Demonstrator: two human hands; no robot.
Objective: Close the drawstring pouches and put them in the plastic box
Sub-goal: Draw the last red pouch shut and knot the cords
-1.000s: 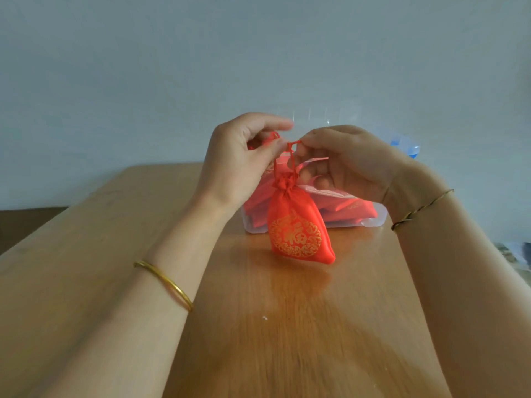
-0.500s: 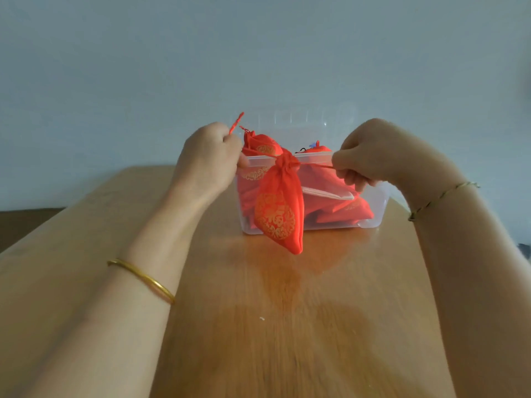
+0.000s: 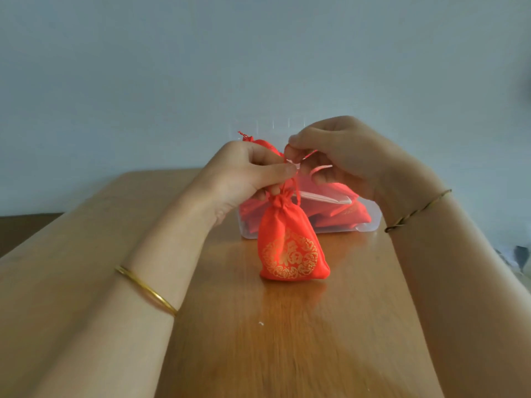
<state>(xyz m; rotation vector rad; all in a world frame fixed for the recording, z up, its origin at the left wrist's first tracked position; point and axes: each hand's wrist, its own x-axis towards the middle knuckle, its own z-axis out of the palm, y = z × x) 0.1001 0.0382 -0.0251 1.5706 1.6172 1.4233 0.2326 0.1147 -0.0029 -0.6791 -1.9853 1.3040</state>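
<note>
— Both hands are up at the neck of the red drawstring pouch (image 3: 291, 242), aren't they?

— Yes. Left hand (image 3: 247, 176) is curled, thumb and forefinger pinched together on the red drawstring (image 3: 290, 183) just above the gathered neck. Right hand (image 3: 342, 150) is likewise curled, its fingertips nipping the cord close beside the left thumb; a loop of cord hangs down at the right of the neck.

— And the pouch itself?

— It stands upright on the wooden table (image 3: 287, 340), mouth cinched tight, directly in front of the clear plastic box (image 3: 370, 222). Whether its base rests fully on the wood or is partly lifted by the cord, I cannot tell.

— Any writing on it?

— A gold roundel printed on the front, a ring of scrollwork around a single Chinese character that looks like 福. No other label is legible.

— What's behind the pouch?

— The box holds more red pouches (image 3: 339, 208); gold print shows on one at the right, too blurred to read. Hands and the front pouch cover most of the box, so the count is unclear. One pouch top with a frayed cord end (image 3: 244, 136) pokes up behind the left hand. The box's upper rim is nearly invisible against the pale wall.

— Anything on the wrists?

— A gold bangle (image 3: 146, 290) on the left forearm, a thin twisted cord bracelet (image 3: 416, 211) on the right.
</note>
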